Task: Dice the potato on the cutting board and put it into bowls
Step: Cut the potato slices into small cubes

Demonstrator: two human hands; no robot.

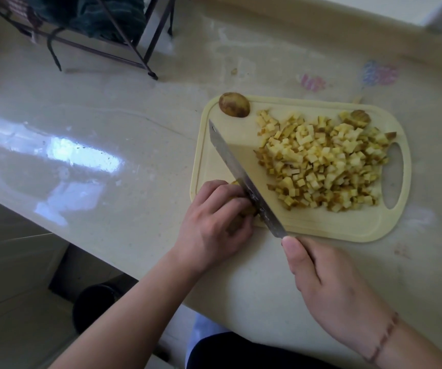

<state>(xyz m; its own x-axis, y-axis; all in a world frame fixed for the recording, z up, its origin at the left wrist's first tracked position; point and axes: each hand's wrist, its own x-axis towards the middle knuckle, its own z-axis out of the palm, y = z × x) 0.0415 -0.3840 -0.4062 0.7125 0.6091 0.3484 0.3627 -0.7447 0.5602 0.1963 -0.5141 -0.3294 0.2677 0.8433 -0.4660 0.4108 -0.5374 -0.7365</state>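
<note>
A pale yellow cutting board lies on the counter. A big heap of diced potato covers its right half. A half potato with skin sits at the board's far left corner, and a small end piece lies at the far right. My left hand curls over a potato piece at the board's near left corner; the piece is mostly hidden. My right hand grips the handle of a knife, whose blade rests against the left fingers, slanting across the board.
The board lies on a glossy beige counter. A dark metal rack with dark cloth stands at the far left. A potato scrap lies beyond the board. The counter's near edge runs diagonally at the lower left, with floor below. No bowl is in view.
</note>
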